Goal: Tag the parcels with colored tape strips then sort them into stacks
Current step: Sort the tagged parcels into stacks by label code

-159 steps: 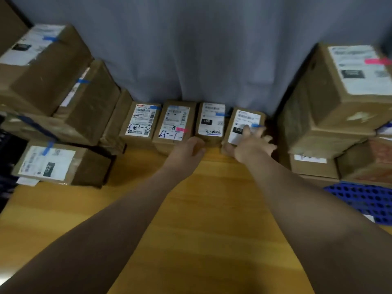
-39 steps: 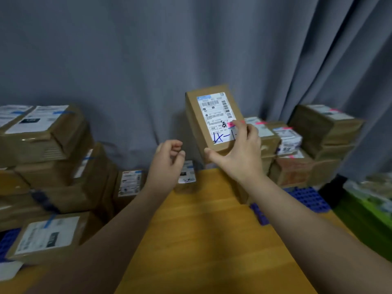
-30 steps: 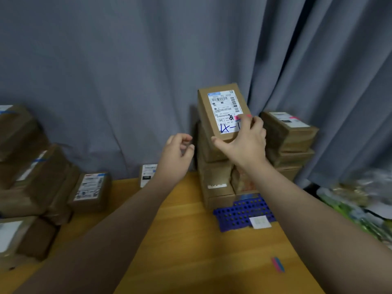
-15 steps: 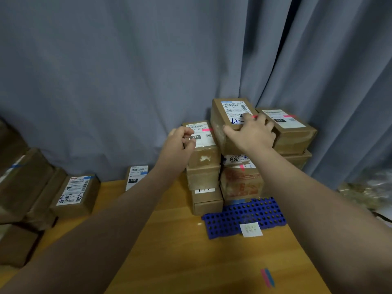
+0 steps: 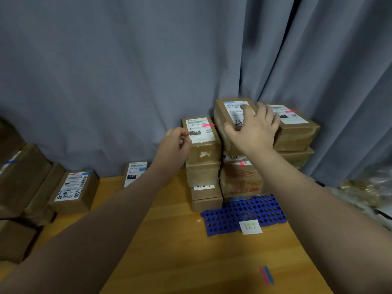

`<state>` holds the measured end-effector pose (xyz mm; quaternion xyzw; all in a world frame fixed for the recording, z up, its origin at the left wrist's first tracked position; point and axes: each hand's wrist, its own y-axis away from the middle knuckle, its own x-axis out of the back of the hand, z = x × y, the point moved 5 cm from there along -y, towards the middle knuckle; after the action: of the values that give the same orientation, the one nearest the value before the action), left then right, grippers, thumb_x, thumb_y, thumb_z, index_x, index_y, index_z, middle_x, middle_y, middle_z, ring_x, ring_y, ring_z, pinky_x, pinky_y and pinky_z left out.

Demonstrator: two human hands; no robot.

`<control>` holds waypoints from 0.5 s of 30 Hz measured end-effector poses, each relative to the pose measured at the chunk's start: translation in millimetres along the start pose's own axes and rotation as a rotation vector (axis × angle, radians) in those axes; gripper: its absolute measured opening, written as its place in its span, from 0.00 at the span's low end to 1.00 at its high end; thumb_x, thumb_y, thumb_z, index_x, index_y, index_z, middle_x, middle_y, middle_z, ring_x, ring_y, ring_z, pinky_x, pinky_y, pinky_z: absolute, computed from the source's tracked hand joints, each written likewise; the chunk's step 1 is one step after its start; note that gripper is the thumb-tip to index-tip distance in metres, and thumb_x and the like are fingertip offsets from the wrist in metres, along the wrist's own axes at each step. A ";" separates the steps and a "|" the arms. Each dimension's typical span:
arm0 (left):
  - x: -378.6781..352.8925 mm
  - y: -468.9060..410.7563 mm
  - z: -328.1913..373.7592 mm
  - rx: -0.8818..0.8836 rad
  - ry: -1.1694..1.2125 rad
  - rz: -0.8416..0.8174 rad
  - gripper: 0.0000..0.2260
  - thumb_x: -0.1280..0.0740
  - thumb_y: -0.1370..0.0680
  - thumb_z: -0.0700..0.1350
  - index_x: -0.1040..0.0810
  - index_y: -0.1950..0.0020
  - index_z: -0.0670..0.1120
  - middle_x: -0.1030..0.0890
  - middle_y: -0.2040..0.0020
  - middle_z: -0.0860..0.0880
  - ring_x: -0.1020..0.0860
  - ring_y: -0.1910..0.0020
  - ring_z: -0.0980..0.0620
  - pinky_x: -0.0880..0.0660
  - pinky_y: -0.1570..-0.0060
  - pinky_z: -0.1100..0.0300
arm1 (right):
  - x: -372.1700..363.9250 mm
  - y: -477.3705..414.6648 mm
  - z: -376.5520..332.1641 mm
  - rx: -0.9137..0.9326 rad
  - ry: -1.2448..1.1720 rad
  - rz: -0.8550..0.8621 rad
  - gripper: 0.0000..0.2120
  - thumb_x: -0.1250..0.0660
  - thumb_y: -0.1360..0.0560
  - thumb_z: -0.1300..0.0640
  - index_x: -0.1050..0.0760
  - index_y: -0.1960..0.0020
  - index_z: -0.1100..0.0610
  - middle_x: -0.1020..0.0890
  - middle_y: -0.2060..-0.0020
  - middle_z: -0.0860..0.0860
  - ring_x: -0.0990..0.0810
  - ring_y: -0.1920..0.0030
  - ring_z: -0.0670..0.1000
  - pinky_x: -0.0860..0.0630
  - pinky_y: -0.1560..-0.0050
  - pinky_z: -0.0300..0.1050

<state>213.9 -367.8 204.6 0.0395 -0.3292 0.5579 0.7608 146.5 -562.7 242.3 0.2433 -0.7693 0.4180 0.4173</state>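
My right hand [image 5: 254,130] rests with spread fingers on top of a brown parcel [image 5: 230,112] with a white label and blue handwriting. That parcel sits on the middle pink-tagged stack [image 5: 239,179] at the back of the wooden table [image 5: 180,251]. My left hand [image 5: 176,145] hovers loosely curled and holds nothing, just left of the pink-tagged "122" parcel [image 5: 201,132] that tops the neighbouring stack. A third pink-tagged parcel [image 5: 294,126] lies to the right. Pink and blue tape strips [image 5: 266,274] stick to the table near the front.
Blue-tagged parcels stand at the left: one box [image 5: 73,190], a "150" box [image 5: 134,174] behind my left arm, and a large stack [image 5: 23,177]. A blue perforated mat [image 5: 244,211] with a white slip lies before the pink stacks. A grey curtain [image 5: 127,71] hangs behind.
My right hand carried the handwritten parcel from the left row to the right and set it on the middle pink stack. Its fingers have now loosened and spread over the top.
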 end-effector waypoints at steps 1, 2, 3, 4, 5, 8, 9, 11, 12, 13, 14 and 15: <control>4.0 2.5 -4.7 0.020 0.002 0.000 0.08 0.39 0.20 0.43 0.26 0.41 0.46 0.28 0.48 0.52 0.26 0.54 0.57 0.28 0.52 0.67 | 1.4 4.7 -11.7 0.067 -0.053 0.045 0.28 0.37 0.28 0.42 0.30 0.32 0.55 0.34 0.30 0.60 0.43 0.27 0.61 0.52 0.26 0.59; 9.1 5.5 -11.2 0.043 0.005 -0.004 0.09 0.39 0.20 0.43 0.27 0.41 0.46 0.27 0.47 0.51 0.26 0.52 0.56 0.27 0.50 0.65 | 0.4 10.9 -25.5 0.135 -0.116 0.070 0.26 0.37 0.28 0.44 0.29 0.34 0.57 0.32 0.32 0.61 0.40 0.28 0.62 0.50 0.27 0.59; 14.9 9.0 -19.7 0.059 0.001 -0.007 0.09 0.39 0.20 0.44 0.27 0.40 0.46 0.27 0.47 0.50 0.26 0.51 0.55 0.27 0.49 0.62 | -3.6 18.0 -40.3 0.200 -0.178 0.084 0.24 0.37 0.28 0.47 0.27 0.36 0.58 0.30 0.34 0.61 0.37 0.30 0.62 0.46 0.28 0.59; 21.7 12.9 -31.1 0.070 -0.023 -0.013 0.10 0.39 0.20 0.44 0.27 0.39 0.46 0.26 0.46 0.50 0.26 0.50 0.54 0.26 0.48 0.60 | -10.7 26.4 -55.5 0.255 -0.236 0.088 0.23 0.38 0.29 0.48 0.26 0.38 0.58 0.27 0.37 0.61 0.34 0.32 0.62 0.41 0.30 0.58; 29.2 17.7 -44.2 0.084 -0.070 -0.019 0.11 0.39 0.20 0.45 0.27 0.38 0.46 0.26 0.45 0.49 0.26 0.49 0.53 0.26 0.48 0.58 | -20.8 35.7 -69.9 0.294 -0.289 0.078 0.22 0.38 0.30 0.49 0.24 0.41 0.59 0.26 0.39 0.60 0.32 0.34 0.62 0.37 0.32 0.57; 51.8 33.4 -98.8 0.178 -0.236 -0.072 0.13 0.38 0.20 0.45 0.27 0.37 0.44 0.28 0.41 0.45 0.27 0.43 0.48 0.28 0.41 0.53 | -63.7 65.5 -110.9 0.363 -0.403 -0.051 0.19 0.36 0.30 0.53 0.24 0.42 0.59 0.25 0.42 0.59 0.29 0.38 0.61 0.33 0.36 0.54; 58.8 40.5 -120.4 0.256 -0.266 -0.110 0.14 0.37 0.21 0.46 0.28 0.36 0.44 0.29 0.39 0.44 0.28 0.41 0.46 0.30 0.40 0.53 | -81.2 75.8 -123.4 0.365 -0.420 -0.152 0.18 0.36 0.29 0.53 0.25 0.40 0.58 0.26 0.41 0.57 0.30 0.37 0.59 0.34 0.35 0.52; 72.8 56.4 -162.7 0.442 -0.327 -0.197 0.20 0.35 0.22 0.50 0.31 0.32 0.46 0.33 0.34 0.43 0.32 0.35 0.44 0.34 0.37 0.53 | -122.2 95.9 -142.2 0.322 -0.425 -0.372 0.19 0.36 0.26 0.54 0.28 0.36 0.56 0.28 0.38 0.55 0.33 0.35 0.57 0.37 0.35 0.47; 79.7 64.4 -182.2 0.519 -0.348 -0.238 0.22 0.35 0.22 0.51 0.32 0.30 0.47 0.34 0.32 0.43 0.33 0.33 0.43 0.35 0.36 0.53 | -143.6 104.6 -148.8 0.273 -0.432 -0.468 0.20 0.35 0.25 0.54 0.29 0.34 0.55 0.29 0.37 0.55 0.33 0.35 0.56 0.37 0.35 0.46; 86.0 71.3 -199.2 0.573 -0.356 -0.271 0.23 0.36 0.22 0.52 0.34 0.28 0.47 0.35 0.31 0.43 0.34 0.32 0.42 0.36 0.35 0.52 | -164.6 112.8 -154.2 0.205 -0.447 -0.563 0.21 0.35 0.25 0.53 0.31 0.33 0.55 0.29 0.36 0.54 0.33 0.34 0.56 0.37 0.35 0.45; 91.4 76.6 -215.2 0.614 -0.348 -0.293 0.23 0.37 0.21 0.52 0.35 0.27 0.48 0.36 0.30 0.43 0.34 0.32 0.42 0.35 0.36 0.52 | -184.7 120.5 -158.8 0.136 -0.460 -0.646 0.22 0.35 0.25 0.53 0.32 0.32 0.55 0.30 0.35 0.54 0.33 0.33 0.55 0.37 0.35 0.44; 95.0 79.9 -231.5 0.652 -0.324 -0.307 0.24 0.38 0.20 0.53 0.37 0.27 0.48 0.37 0.29 0.43 0.34 0.32 0.43 0.35 0.36 0.51 | -204.3 127.5 -162.7 0.069 -0.469 -0.722 0.24 0.35 0.24 0.52 0.34 0.30 0.55 0.31 0.34 0.55 0.33 0.32 0.55 0.36 0.35 0.43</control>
<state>265.1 -160.7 51.2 0.4152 -0.2408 0.4995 0.7211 234.6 -352.0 62.6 0.5994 -0.6943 0.2040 0.3421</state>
